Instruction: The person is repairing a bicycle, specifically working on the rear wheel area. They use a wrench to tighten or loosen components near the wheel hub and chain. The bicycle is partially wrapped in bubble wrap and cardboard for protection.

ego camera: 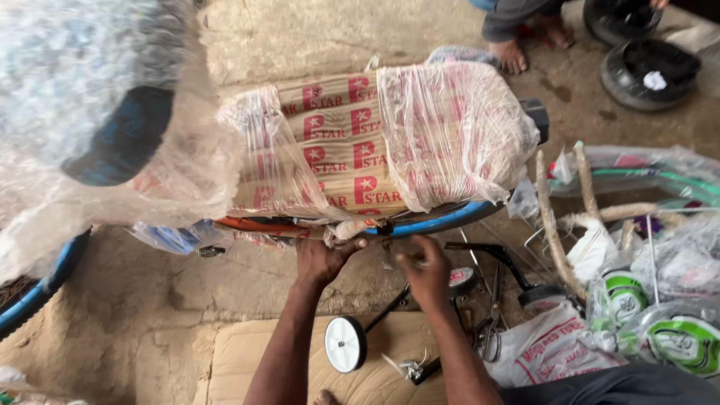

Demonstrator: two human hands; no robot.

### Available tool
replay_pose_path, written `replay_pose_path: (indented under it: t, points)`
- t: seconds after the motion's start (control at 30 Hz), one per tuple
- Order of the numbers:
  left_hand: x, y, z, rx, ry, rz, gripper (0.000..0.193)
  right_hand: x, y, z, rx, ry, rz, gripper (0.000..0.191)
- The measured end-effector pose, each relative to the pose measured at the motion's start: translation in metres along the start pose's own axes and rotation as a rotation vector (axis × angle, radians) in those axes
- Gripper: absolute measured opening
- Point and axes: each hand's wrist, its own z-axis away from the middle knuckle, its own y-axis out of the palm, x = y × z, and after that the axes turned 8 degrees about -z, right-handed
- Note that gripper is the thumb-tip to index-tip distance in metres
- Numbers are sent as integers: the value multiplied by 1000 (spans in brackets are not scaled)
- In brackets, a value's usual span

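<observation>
Two hands at a wrapped bike frame (375, 150) across the floor: left hand (321, 259) gripping its blue rim (442, 219), right hand (424, 270) pinched on a small fitting, likely to drop. Loose plastic crowding the joint; bagged parts (660, 330), white wheel (345, 343), pliers (491, 322) near.

Soft daylight, top-left plastic wrap (82, 112) blurred, w/ glare

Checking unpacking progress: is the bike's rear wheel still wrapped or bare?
Wrapped: cardboard and clear plastic film cover the rear wheel; only its blue rim edge shows.
</observation>
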Motion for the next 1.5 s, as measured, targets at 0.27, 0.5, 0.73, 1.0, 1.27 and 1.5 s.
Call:
replay_pose_path:
  t: [0.27, 0.5, 0.73, 1.0, 1.27, 1.5]
  points:
    - [9, -15, -3, 136, -31, 344, 71, -20, 92, 41, 118, 285, -229, 29]
    - [33, -23, 0, 307, -294, 735, 72, 51, 105, 64, 291, 873, -1124, 15]
    - [37, -34, 1, 448, -312, 562, 74, 71, 103, 63, 270, 909, -1162, 15]
    - [31, -47, -12, 544, -333, 495, 70, 74, 89, 51, 342, 866, -1273, 22]
    - [18, -42, 10, 173, 3, 480, 67, 129, 54, 59, 285, 629, -1690, 28]
    - [24, -28, 42, 107, -174, 65, 71, 148, 72, 85, 322, -122, -451, 43]
